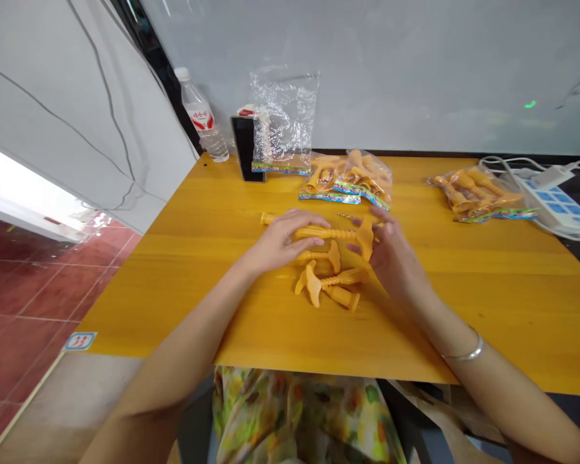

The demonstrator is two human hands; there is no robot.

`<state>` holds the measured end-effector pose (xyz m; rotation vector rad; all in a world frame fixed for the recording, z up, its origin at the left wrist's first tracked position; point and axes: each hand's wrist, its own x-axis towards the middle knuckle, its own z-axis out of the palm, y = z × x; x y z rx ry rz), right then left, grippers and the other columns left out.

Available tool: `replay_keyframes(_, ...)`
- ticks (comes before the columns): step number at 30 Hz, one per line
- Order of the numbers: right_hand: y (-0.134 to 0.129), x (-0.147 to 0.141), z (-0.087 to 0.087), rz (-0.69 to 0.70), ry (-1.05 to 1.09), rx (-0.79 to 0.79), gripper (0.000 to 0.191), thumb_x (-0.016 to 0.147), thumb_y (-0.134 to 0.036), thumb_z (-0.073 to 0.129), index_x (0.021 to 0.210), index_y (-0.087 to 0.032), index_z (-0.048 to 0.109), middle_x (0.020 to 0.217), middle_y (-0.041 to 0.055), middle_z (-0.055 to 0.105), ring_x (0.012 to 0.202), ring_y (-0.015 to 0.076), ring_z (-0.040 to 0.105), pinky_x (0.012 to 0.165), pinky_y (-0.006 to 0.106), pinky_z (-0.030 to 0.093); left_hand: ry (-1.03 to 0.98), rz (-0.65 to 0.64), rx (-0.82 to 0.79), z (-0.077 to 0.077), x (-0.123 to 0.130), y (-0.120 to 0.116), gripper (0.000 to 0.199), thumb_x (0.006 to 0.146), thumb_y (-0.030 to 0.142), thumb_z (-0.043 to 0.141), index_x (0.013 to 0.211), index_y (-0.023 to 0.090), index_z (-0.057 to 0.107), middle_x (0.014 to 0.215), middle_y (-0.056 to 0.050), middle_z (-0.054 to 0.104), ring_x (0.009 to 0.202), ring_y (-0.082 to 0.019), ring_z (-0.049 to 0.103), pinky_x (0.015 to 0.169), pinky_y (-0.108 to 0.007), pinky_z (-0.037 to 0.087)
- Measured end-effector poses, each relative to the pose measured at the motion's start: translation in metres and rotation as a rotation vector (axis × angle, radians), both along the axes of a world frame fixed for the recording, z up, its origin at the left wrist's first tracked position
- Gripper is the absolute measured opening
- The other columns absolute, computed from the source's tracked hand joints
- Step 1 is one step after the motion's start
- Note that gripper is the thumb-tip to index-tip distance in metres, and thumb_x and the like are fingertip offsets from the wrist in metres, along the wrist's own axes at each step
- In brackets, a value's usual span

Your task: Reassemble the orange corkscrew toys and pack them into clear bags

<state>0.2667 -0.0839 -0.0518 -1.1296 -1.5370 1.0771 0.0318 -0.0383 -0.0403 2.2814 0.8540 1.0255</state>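
1. the left hand (283, 241) curls over a ribbed orange plastic rod (328, 233), and the right hand (391, 258) grips its flared end, over the table (464, 309).
2. loose orange pieces (331, 283) lie just below; a slip could drop the rod among them.

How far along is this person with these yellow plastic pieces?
Partway, it seems. Looks done: filled clear bags of yellow pieces lie toward the table's back edge. In hand: the left hand and right hand both touch a long yellow piece. Left: loose pieces lie on the wooden table, and an empty clear bag stands behind them.
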Motion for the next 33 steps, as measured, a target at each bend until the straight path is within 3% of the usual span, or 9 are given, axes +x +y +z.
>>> replay_keyframes(2, 0.003, -0.001, 0.001, 0.033, 0.225, -0.248, 0.047, 0.094, -0.055, 0.050, 0.137, -0.038, 0.039, 0.108, 0.0028, 0.067, 0.103, 0.0214, 0.068, 0.084, 0.041, 0.060, 0.095, 0.002, 0.165, -0.005, 0.005, -0.001, 0.023, 0.098, 0.034, 0.055, 0.110, 0.020, 0.067, 0.110, -0.008, 0.072, 0.103, -0.021, 0.063, 0.095, -0.037, 0.046)
replay_keyframes(5, 0.008, 0.003, -0.001, 0.028, 0.337, -0.349, 0.058, 0.083, -0.045, 0.072, 0.133, -0.033, 0.046, 0.078, -0.0046, 0.064, 0.073, 0.0148, 0.068, 0.073, 0.032, 0.059, 0.149, 0.011, 0.267, -0.009, 0.012, -0.004, 0.025, 0.099, 0.033, 0.051, 0.111, 0.019, 0.067, 0.111, -0.009, 0.072, 0.104, -0.022, 0.063, 0.094, -0.038, 0.046)
replay_keyframes(7, 0.009, 0.005, -0.002, 0.052, 0.262, -0.264, 0.055, 0.082, -0.046, 0.073, 0.130, -0.030, 0.051, 0.075, -0.0040, 0.064, 0.065, 0.0138, 0.063, 0.069, 0.032, 0.057, 0.113, -0.011, 0.194, -0.008, 0.012, -0.006, 0.025, 0.098, 0.035, 0.053, 0.111, 0.018, 0.066, 0.109, -0.009, 0.072, 0.102, -0.021, 0.065, 0.092, -0.036, 0.048)
replay_keyframes(10, 0.005, 0.009, 0.001, 0.064, 0.100, 0.011, 0.039, 0.085, -0.048, 0.070, 0.117, -0.028, 0.057, 0.099, 0.0034, 0.069, 0.079, 0.0180, 0.067, 0.077, 0.038, 0.058, -0.009, -0.009, -0.079, -0.002, 0.001, -0.002, 0.027, 0.096, 0.041, 0.055, 0.107, 0.019, 0.067, 0.103, -0.006, 0.072, 0.090, -0.017, 0.067, 0.079, -0.029, 0.053)
replay_keyframes(13, 0.002, 0.016, 0.008, -0.012, 0.010, 0.278, 0.025, 0.091, -0.045, 0.064, 0.108, -0.029, 0.057, 0.114, 0.0063, 0.067, 0.109, 0.0252, 0.065, 0.089, 0.044, 0.057, -0.206, 0.145, -0.249, -0.001, -0.027, 0.013, 0.034, 0.094, 0.051, 0.053, 0.091, 0.019, 0.065, 0.090, -0.004, 0.069, 0.070, -0.013, 0.061, 0.056, -0.023, 0.047)
replay_keyframes(15, 0.005, 0.025, 0.010, -0.091, -0.050, 0.381, 0.021, 0.092, -0.043, 0.063, 0.107, -0.030, 0.057, 0.114, 0.0059, 0.068, 0.115, 0.0262, 0.063, 0.094, 0.045, 0.054, -0.328, 0.283, -0.181, -0.003, -0.047, 0.025, 0.034, 0.094, 0.052, 0.053, 0.092, 0.020, 0.063, 0.087, -0.003, 0.066, 0.066, -0.012, 0.057, 0.057, -0.024, 0.046)
replay_keyframes(21, 0.042, 0.048, -0.014, -0.195, -0.169, 0.141, 0.042, 0.084, -0.058, 0.067, 0.106, -0.025, 0.055, 0.099, 0.0069, 0.072, 0.082, 0.0218, 0.068, 0.068, 0.037, 0.056, 0.184, 0.414, 0.100, -0.018, -0.065, 0.039, 0.031, 0.088, 0.045, 0.064, 0.108, 0.021, 0.065, 0.106, -0.006, 0.068, 0.102, -0.024, 0.056, 0.098, -0.041, 0.041)
replay_keyframes(27, 0.058, 0.055, -0.041, -0.205, -0.179, -0.044, 0.052, 0.077, -0.060, 0.072, 0.105, -0.025, 0.045, 0.069, -0.0033, 0.064, 0.048, 0.0131, 0.052, 0.044, 0.026, 0.037, 0.521, 0.361, 0.091, -0.031, -0.057, 0.038, 0.020, 0.086, 0.028, 0.065, 0.105, 0.023, 0.064, 0.104, -0.007, 0.069, 0.104, -0.029, 0.050, 0.095, -0.049, 0.034)
replay_keyframes(33, 0.059, 0.062, -0.049, -0.229, -0.335, 0.009, 0.053, 0.079, -0.052, 0.070, 0.118, -0.025, 0.045, 0.081, -0.0013, 0.065, 0.053, 0.0143, 0.057, 0.050, 0.029, 0.044, 0.568, 0.376, 0.128, -0.038, -0.056, 0.039, 0.020, 0.084, 0.026, 0.064, 0.103, 0.022, 0.064, 0.131, -0.012, 0.059, 0.121, -0.034, 0.044, 0.099, -0.053, 0.031)
